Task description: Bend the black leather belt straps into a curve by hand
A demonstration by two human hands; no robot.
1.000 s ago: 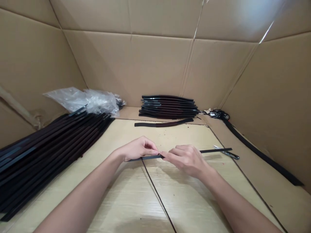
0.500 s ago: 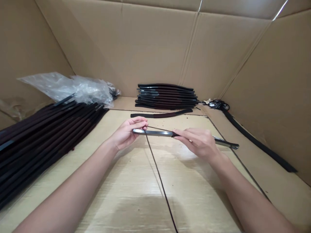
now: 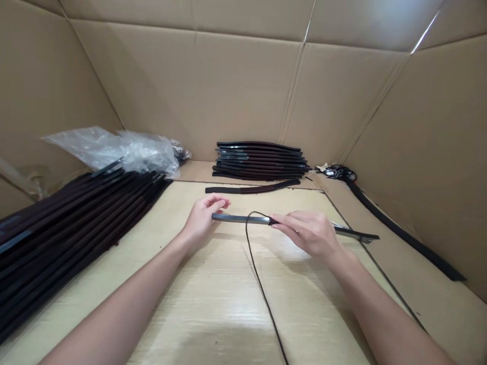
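Thin cord [image 3: 259, 278]: it has come off the left fingertips since 0.5 seconds ago; now it makes a loose loop over the strip and trails down toward the worker.
Dark strip [image 3: 234, 218]: it is between the 2 hands, over the pale table [image 3: 182, 304].
Right hand [image 3: 312, 228]: thumb and finger pinch the strip where the cord meets it.
Left hand [image 3: 201, 215]: fingers curl by the strip's left end; I can't tell if they hold it.
Winding: to me, this looks like the middle of wrapping cord on.
Loose loop: I think the next move needs left fingers to catch the cord and pull it snug, with the right pinch tight.
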